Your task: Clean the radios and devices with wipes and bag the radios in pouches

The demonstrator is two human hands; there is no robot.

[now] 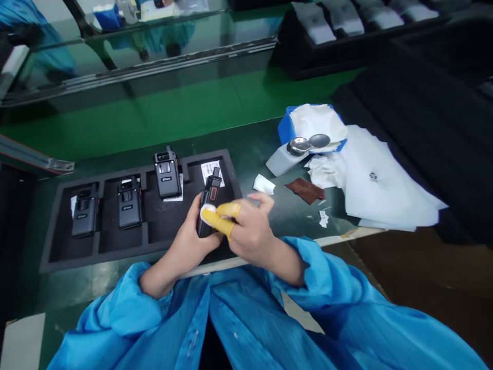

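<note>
My left hand (192, 234) grips a small black radio-like device (210, 198) from below, holding it upright over the black foam tray (54, 252). My right hand (246, 226), with yellow finger cots on two fingers, pinches a small white wipe (207, 210) against the device's side. Three more black devices sit in the tray: two (84, 217) (129, 203) lying in the left slots and one (167, 174) standing further back. A white label (210, 169) lies in the rightmost slot.
A metal-topped dispenser bottle (288, 154) lies to the right beside white cloths on a blue pad (316, 123), white paper sheets (381, 185), a brown scrap (306, 190) and a small folded wipe (264, 184). Black trays (308, 56) stand behind. The conveyor belt (154, 113) is green.
</note>
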